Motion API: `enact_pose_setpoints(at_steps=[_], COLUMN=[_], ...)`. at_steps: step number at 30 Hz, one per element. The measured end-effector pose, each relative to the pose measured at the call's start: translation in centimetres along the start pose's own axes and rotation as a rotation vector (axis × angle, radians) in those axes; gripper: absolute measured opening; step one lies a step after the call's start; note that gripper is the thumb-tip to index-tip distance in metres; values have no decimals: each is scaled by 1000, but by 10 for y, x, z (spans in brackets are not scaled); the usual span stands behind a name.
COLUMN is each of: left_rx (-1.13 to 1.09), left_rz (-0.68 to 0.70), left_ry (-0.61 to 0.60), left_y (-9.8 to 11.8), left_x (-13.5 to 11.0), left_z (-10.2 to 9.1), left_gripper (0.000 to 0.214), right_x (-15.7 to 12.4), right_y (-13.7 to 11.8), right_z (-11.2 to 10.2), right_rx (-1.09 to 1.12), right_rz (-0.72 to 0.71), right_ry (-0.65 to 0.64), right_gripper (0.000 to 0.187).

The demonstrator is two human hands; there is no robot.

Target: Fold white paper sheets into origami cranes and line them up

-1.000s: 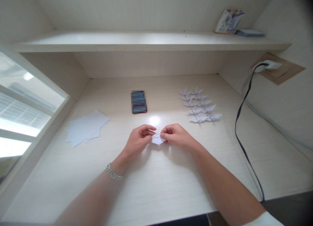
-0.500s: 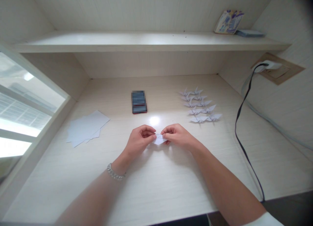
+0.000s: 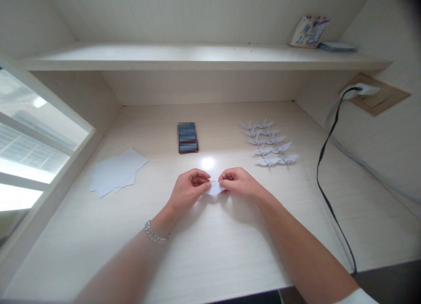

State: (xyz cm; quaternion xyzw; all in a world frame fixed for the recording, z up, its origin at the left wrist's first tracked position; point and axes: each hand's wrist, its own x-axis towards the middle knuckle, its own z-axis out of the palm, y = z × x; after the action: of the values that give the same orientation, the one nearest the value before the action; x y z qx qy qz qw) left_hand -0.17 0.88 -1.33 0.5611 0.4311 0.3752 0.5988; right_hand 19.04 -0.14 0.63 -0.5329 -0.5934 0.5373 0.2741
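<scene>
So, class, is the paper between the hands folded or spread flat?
Folded: the paper, held between the left hand and right hand, shows an angular outline and inner fold lines; how many folds, I cannot tell.

A silver chain bracelet (image 3: 154, 236) and white sleeve (image 3: 357, 297) show.

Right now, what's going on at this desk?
A person is handling a small folded paper at the middle of the desk, with the left hand holding one side and the right hand the other. Rows of paper cranes stand beyond the right hand. Flat white sheets lie overlapping off to the left, and a dark pixelated item lies beyond the hands. The fingers hide part of the paper, so its exact fold is unclear.
</scene>
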Motion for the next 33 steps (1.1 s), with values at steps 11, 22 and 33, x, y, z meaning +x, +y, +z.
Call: enact_pose_setpoints(at_steps=[11,22,33], left_rx=[3,-33,-92], left_rz=[-13,-13,-57], left_ry=[33,37,81], left_y=[0,5,2], left_x=[0,0,1], left_z=[-1,0,0], left_gripper=[20,20,20], right_x=[0,-1,5], right_y=[-2,-3,3], right_z=[3,2,3], right_rx=[84,48,239], right_rz=[-13,-30,9], right_ry=[25,70,202], right_gripper=[10,13,11])
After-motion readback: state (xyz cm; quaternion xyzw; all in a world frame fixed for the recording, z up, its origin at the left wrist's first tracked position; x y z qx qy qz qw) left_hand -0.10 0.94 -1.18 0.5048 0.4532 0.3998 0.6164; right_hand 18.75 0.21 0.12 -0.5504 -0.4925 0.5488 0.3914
